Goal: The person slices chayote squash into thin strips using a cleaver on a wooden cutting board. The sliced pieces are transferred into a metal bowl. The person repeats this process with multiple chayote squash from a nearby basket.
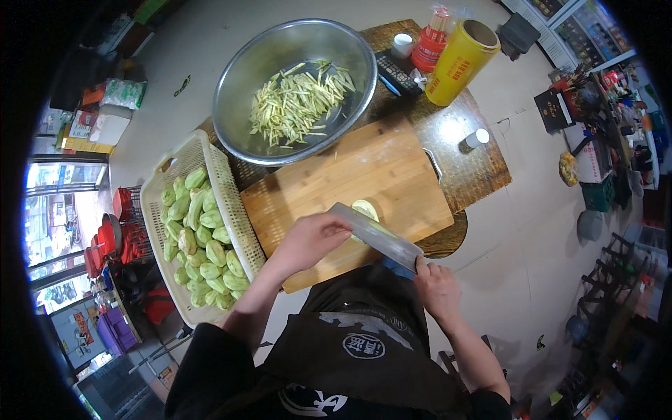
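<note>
My right hand (438, 291) grips the handle of a cleaver (386, 240) with a broad metal blade. The blade slants across the near part of a wooden cutting board (336, 184). A pale cut vegetable piece (366, 209) shows just beyond the blade, and a bit more pale flesh is visible on its near side. My left hand (314, 240) is bent over the board, fingertips close to the blade's front end and the vegetable. Whether those fingers hold the piece or only touch it is hidden. Green slivers cling to the blade.
Left of the board, a white plastic basket (229, 197) holds several peeled green vegetables (210, 270). Beyond it stands a steel basin (233, 105) with cut strips (299, 102). A yellow film roll (459, 65), a remote control (399, 73) and a white cup (476, 138) occupy the table (480, 176).
</note>
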A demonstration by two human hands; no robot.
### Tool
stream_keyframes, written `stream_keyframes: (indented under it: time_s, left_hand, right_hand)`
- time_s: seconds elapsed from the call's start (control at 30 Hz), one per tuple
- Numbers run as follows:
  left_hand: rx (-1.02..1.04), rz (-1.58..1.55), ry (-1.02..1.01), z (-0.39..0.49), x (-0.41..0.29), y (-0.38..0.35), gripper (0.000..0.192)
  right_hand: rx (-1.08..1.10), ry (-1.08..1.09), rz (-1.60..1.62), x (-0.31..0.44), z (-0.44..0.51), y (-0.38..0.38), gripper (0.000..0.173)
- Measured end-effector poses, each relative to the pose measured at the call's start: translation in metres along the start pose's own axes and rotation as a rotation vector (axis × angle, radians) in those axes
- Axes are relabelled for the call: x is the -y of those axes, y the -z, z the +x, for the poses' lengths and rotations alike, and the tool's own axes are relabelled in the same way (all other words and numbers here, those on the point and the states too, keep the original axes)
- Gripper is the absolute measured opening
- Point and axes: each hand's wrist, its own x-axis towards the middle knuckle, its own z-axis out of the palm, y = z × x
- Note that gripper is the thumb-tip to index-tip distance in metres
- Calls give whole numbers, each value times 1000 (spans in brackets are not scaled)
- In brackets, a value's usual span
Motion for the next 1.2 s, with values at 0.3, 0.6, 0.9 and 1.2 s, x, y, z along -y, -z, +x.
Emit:
stream_keyframes:
  time_s: [0.3, 0.6, 0.9, 1.2]
  left_hand:
    - [622, 703, -259, 78, -7, -39, 17]
    - [953, 829, -218, 87, -2, -62, 28]
    - [856, 656, -337, 104, 16, -69, 21]
    - [483, 796, -530, 182, 60, -59, 14]
  right_hand:
    - [7, 153, -104, -7, -2, 19, 32]
    - [9, 298, -132, -14, -18, 18, 33]
    - [-4, 262, -89, -25, -20, 15, 33]
    - [86, 96, 22, -34, -38, 11, 30]
